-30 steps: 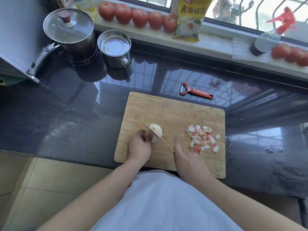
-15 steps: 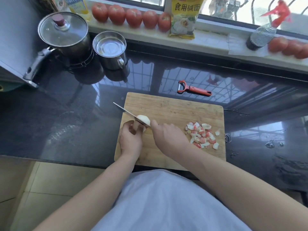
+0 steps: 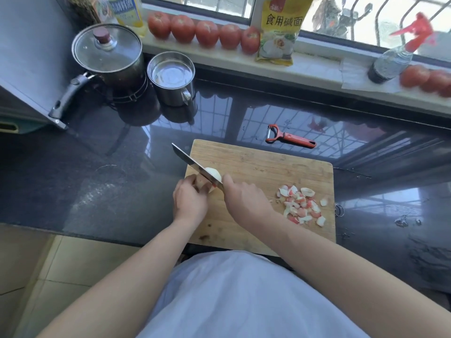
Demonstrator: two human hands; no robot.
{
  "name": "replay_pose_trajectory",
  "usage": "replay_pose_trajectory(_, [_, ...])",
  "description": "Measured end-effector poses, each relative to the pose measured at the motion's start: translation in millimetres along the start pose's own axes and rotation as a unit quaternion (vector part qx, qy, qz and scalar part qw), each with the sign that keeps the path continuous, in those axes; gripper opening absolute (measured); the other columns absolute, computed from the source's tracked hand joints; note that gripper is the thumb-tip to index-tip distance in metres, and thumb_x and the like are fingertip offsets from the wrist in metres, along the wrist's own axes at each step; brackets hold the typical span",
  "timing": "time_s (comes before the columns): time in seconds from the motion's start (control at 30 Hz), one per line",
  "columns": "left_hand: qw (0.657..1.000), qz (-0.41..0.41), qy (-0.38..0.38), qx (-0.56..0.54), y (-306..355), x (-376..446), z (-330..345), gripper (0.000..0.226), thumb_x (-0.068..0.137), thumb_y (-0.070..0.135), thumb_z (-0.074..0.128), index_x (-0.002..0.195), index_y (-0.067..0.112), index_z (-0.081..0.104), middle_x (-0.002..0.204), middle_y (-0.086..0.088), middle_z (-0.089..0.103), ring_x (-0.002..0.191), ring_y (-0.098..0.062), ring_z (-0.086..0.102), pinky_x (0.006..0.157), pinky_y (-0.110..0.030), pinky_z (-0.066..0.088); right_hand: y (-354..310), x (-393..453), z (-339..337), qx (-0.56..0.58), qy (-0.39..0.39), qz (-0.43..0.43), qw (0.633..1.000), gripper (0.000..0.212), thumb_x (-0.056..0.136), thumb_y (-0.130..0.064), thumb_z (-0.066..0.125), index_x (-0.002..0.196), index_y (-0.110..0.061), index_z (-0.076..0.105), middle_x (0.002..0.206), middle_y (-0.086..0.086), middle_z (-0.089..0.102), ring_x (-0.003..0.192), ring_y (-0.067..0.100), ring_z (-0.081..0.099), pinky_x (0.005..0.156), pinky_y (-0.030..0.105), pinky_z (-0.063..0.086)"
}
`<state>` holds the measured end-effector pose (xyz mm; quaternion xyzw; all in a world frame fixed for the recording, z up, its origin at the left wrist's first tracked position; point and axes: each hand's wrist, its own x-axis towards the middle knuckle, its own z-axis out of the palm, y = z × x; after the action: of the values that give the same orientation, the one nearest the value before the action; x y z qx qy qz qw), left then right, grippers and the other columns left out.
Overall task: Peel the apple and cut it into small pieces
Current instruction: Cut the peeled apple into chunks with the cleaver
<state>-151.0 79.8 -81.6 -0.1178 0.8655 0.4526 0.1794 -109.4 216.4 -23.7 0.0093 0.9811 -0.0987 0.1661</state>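
A flat wooden board (image 3: 263,167) with a pale grain lies on the shiny black desk (image 3: 122,167), and everything here is told from that board. Near the board's left edge sits the apple (image 3: 214,173), a small, round, pale piece with its skin off. The left hand (image 3: 189,202) curls its fingers round the near left side of the apple and holds it down on the board. The right hand (image 3: 244,198) grips the handle of the knife (image 3: 195,164), so the handle is hidden. The knife has a long, thin, shiny metal blade. It rests on top of the apple, and its long line runs from the right hand up and to the left, with the tip sticking out past the board's left edge over the desk. On the right part of the board lies a loose heap of peel bits (image 3: 301,206), small curved scraps, red on one side and white on the other. Just behind the board, on the desk, lies a red peeler (image 3: 289,137) with its handle pointing right. Far behind the board to the left stand a steel pot (image 3: 107,52) with a round glass lid and a shiny steel cup (image 3: 172,76). On the sill behind the board sits a row of smooth red tomatoes (image 3: 207,32).
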Motion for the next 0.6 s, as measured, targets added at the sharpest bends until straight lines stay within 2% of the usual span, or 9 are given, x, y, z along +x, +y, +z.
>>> replay_pose_trajectory(0.2, [1.000, 0.003, -0.008, 0.005, -2.2, -0.7, 1.5, 0.020, 0.089, 0.038, 0.072, 0.100, 0.022, 0.069, 0.103, -0.002, 0.067, 0.099, -0.027, 0.061, 0.081, -0.039, 0.049, 11.1, -28.5, 12.8, -0.028, -0.002, 0.002, 1.000, 0.022, 0.089, 0.002, 0.039, 0.092, -0.017, 0.028, 0.059, -0.001, 0.035, 0.051, 0.030, 0.043, 0.043, 0.034, 0.022])
replay_pose_trajectory(0.3, [1.000, -0.005, -0.014, 0.012, -2.4, 3.3, -1.3, 0.021, 0.087, 0.039, 0.075, 0.100, 0.023, 0.071, 0.102, -0.001, 0.068, 0.099, -0.026, 0.061, 0.085, -0.041, 0.052, 18.9, -37.7, 17.3, -0.027, -0.003, 0.009, 1.000, 0.022, 0.091, 0.001, 0.039, 0.092, -0.017, 0.027, 0.060, -0.002, 0.033, 0.049, 0.029, 0.039, 0.042, 0.034, 0.021])
replay_pose_trajectory(0.37, [1.000, -0.019, -0.023, -0.003, -2.9, 5.9, -4.6, 0.019, 0.088, 0.041, 0.075, 0.098, 0.025, 0.072, 0.099, 0.001, 0.070, 0.100, -0.026, 0.062, 0.086, -0.040, 0.053, 17.4, -35.9, 20.0, -0.030, -0.001, 0.015, 0.999, 0.022, 0.091, 0.001, 0.040, 0.092, -0.017, 0.027, 0.059, -0.002, 0.031, 0.044, 0.026, 0.031, 0.042, 0.034, 0.019])
replay_pose_trajectory(0.47, [0.997, -0.034, -0.063, -0.014, -0.2, 12.4, -15.9, 0.019, 0.092, 0.040, 0.071, 0.106, 0.027, 0.074, 0.102, 0.006, 0.073, 0.103, -0.023, 0.064, 0.082, -0.035, 0.050, 17.7, -28.5, 26.6, -0.026, -0.005, 0.020, 0.999, 0.030, 0.090, 0.000, 0.044, 0.086, -0.019, 0.023, 0.055, -0.003, 0.031, 0.040, 0.025, 0.028, 0.039, 0.034, 0.026])
replay_pose_trajectory(0.53, [0.994, -0.034, -0.104, -0.009, 2.8, 18.2, -24.9, 0.021, 0.095, 0.039, 0.070, 0.111, 0.026, 0.074, 0.106, 0.007, 0.073, 0.103, -0.020, 0.064, 0.079, -0.032, 0.045, 21.9, -25.0, 29.6, -0.032, -0.012, 0.023, 0.999, 0.035, 0.090, -0.002, 0.047, 0.082, -0.022, 0.019, 0.053, -0.002, 0.037, 0.037, 0.025, 0.034, 0.037, 0.035, 0.033])
replay_pose_trajectory(0.6, [0.990, -0.036, -0.134, 0.001, 5.4, 23.5, -32.7, 0.022, 0.097, 0.041, 0.068, 0.112, 0.026, 0.074, 0.105, 0.008, 0.073, 0.104, -0.019, 0.063, 0.077, -0.031, 0.044, 23.1, -23.1, 26.8, -0.032, -0.017, 0.017, 0.999, 0.032, 0.092, -0.004, 0.046, 0.083, -0.022, 0.021, 0.054, 0.000, 0.043, 0.039, 0.026, 0.040, 0.038, 0.035, 0.034])
